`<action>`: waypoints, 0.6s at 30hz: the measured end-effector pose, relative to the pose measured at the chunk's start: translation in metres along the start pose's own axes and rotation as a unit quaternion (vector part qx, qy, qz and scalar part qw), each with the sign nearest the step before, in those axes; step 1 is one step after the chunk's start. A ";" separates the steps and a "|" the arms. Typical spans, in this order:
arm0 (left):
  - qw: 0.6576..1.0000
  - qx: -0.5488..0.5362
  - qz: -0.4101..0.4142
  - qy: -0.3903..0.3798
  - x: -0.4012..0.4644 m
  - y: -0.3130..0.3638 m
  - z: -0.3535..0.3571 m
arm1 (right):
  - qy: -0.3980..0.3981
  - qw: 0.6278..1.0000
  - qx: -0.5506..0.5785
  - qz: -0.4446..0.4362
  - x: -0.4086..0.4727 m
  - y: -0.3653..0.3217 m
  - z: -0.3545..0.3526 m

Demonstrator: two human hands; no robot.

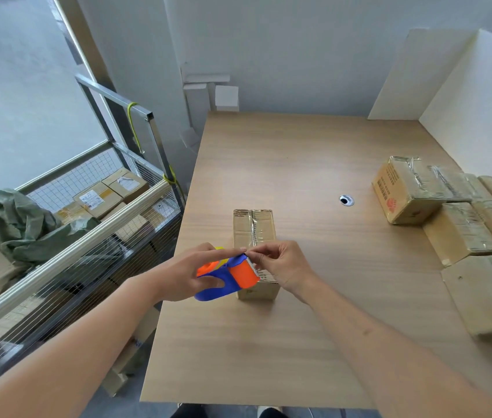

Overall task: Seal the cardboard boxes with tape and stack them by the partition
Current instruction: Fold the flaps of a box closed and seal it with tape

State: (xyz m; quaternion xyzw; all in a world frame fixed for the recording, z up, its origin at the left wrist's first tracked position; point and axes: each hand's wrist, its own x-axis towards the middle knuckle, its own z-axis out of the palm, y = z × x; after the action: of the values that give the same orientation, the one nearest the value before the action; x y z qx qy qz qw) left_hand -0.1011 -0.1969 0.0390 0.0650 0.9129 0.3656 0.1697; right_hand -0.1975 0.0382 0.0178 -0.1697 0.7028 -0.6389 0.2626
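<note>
A small cardboard box [253, 227] stands on the wooden table [284, 342], with clear tape along its top seam. My left hand [190, 273] grips a blue and orange tape dispenser [232, 277] just above the box's near end. My right hand [280, 267] pinches the tape end at the dispenser's toothed blade. Several taped boxes [461, 218] lie stacked at the right, beside the white partition [480, 95].
A wire-mesh cart [66, 245] left of the table holds more cardboard boxes [109, 194] and a green sack [18, 221]. A cable hole [346, 200] sits in the tabletop. Folded white cartons [208, 92] lean on the far wall.
</note>
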 end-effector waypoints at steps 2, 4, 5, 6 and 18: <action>1.000 0.017 -0.006 -0.012 -0.001 0.002 0.004 | 0.037 0.999 -0.025 0.010 -0.002 0.007 -0.001; 0.999 0.033 -0.017 -0.028 -0.003 0.000 0.004 | 0.074 0.996 -0.043 0.032 -0.005 0.016 -0.004; 0.998 0.039 -0.025 -0.034 -0.006 -0.002 0.003 | 0.091 0.994 -0.043 0.043 -0.008 0.020 -0.007; 0.998 0.044 -0.032 -0.039 -0.009 -0.005 0.001 | 0.109 0.992 -0.039 0.054 -0.012 0.024 -0.012; 0.984 0.081 -0.111 -0.113 0.002 -0.039 0.003 | 0.259 0.951 -0.080 0.151 -0.027 0.079 -0.043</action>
State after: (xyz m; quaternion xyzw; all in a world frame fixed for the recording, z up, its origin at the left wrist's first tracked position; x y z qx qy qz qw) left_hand -0.1021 -0.2227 0.0094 0.0176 0.9157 0.2600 0.3059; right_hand -0.1934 0.0985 -0.0543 0.0893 0.8128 -0.5558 0.1501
